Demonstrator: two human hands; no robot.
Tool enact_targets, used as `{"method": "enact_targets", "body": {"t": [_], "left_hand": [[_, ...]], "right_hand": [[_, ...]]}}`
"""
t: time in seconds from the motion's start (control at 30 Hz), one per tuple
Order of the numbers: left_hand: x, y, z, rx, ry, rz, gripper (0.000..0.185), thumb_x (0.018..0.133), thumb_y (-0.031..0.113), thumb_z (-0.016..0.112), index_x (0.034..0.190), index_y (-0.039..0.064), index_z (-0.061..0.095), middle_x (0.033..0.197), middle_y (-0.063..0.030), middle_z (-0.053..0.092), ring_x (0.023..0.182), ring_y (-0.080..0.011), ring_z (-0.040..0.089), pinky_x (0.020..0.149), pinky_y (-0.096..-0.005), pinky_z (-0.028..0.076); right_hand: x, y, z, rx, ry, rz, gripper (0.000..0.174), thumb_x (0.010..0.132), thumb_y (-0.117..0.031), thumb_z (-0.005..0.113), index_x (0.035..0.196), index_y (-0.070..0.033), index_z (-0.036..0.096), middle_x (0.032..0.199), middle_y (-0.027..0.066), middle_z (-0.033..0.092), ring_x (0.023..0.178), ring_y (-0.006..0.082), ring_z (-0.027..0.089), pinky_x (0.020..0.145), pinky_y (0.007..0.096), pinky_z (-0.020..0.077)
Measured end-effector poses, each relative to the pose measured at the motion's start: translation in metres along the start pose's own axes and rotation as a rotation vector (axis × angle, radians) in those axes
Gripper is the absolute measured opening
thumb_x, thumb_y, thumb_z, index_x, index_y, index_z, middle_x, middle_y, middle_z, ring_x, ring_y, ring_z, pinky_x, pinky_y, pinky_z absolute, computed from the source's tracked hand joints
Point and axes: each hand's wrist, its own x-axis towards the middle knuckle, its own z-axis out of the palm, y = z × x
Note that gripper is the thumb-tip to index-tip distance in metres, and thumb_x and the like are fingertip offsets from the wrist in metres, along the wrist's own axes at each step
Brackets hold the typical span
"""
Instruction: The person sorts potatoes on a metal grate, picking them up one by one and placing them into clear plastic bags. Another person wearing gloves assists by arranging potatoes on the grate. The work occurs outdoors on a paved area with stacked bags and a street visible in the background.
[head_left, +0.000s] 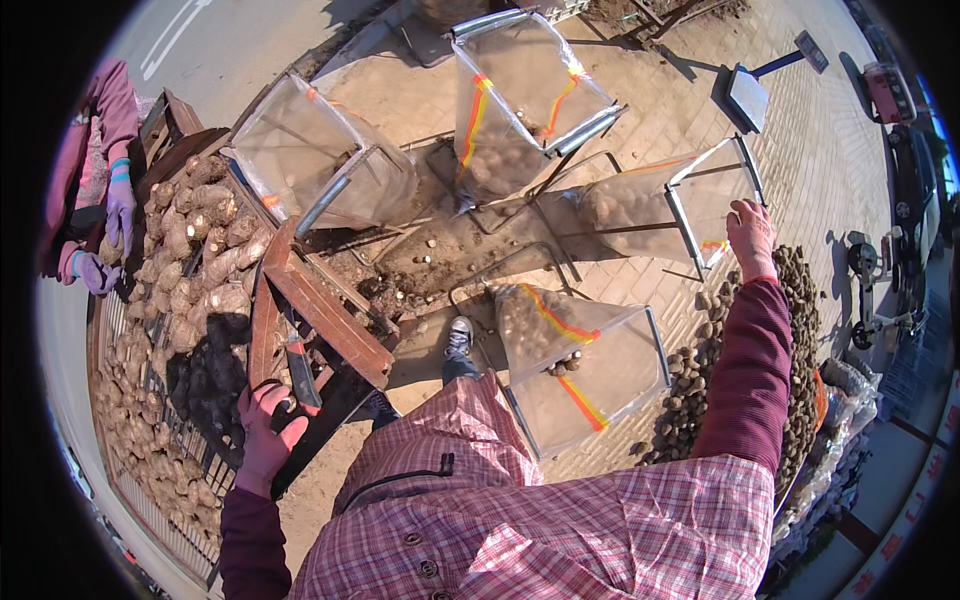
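Observation:
My left hand is at the rusty metal rim of a slatted sorting table, thumb and fingers around a small, dark, rounded tuber. Just beside it is a black-and-red strip-shaped object. Large taro-like tubers cover the table's slats, with smaller ones toward its near end. My right hand reaches out over the mouth of a translucent bag stretched on a metal frame, partly filled with small tubers. The right fingers curl downward, and the palm is hidden.
More framed bags with orange-yellow stripes stand ahead: one at left, one at the back, one near my legs. A tuber heap lies at right. A co-worker's gloved hands are across the table. A platform scale stands farther off.

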Motion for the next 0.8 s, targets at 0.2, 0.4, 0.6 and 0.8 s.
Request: {"method": "enact_targets", "body": {"t": [0.2, 0.4, 0.6, 0.8], "left_hand": [[-0.003, -0.008, -0.01, -0.209, 0.005, 0.029, 0.047, 0.067, 0.01, 0.073, 0.111, 0.005, 0.057, 0.118, -0.0107, 0.053, 0.115, -0.0303, 0.045, 0.101, -0.0428, 0.033], [-0.029, -0.04, -0.018, -0.675, 0.091, 0.046, 0.047, 0.07, -0.004, 0.073, 0.113, 0.003, 0.056, 0.124, -0.0098, 0.05, 0.119, -0.0225, 0.047, 0.103, -0.0329, 0.034], [-0.102, -0.121, -0.057, -0.776, 0.229, 0.009, 0.02, 0.079, 0.001, 0.07, 0.097, -0.001, 0.062, 0.104, -0.0098, 0.061, 0.095, -0.02, 0.06, 0.085, -0.03, 0.047], [-0.169, -0.229, -0.055, -0.312, 0.455, -0.119, 0.024, 0.078, 0.01, 0.069, 0.098, 0.001, 0.061, 0.095, -0.0141, 0.062, 0.086, -0.0302, 0.062, 0.074, -0.0346, 0.05]], "right_hand": [[-0.025, -0.101, -0.092, 0.17, 0.4, -0.288, 0.029, 0.083, -0.027, 0.06, 0.109, -0.013, 0.064, 0.122, 0.0094, 0.057, 0.118, 0.0303, 0.049, 0.098, 0.0424, 0.0385], [-0.145, -0.315, -0.148, 0.706, 0.344, -0.558, 0.03, 0.081, -0.013, 0.065, 0.11, -0.006, 0.062, 0.119, 0.0151, 0.057, 0.113, 0.033, 0.052, 0.095, 0.0415, 0.0408], [-0.322, -0.511, -0.167, 1.075, -0.001, -0.957, 0.029, 0.079, -0.009, 0.066, 0.106, -0.002, 0.061, 0.116, 0.0164, 0.057, 0.113, 0.0355, 0.051, 0.096, 0.0419, 0.0404], [-0.424, -0.611, -0.152, 0.901, -0.057, -1.447, 0.035, 0.077, -0.02, 0.067, 0.109, -0.01, 0.058, 0.115, 0.0094, 0.055, 0.112, 0.0322, 0.05, 0.097, 0.0464, 0.0367]]}}
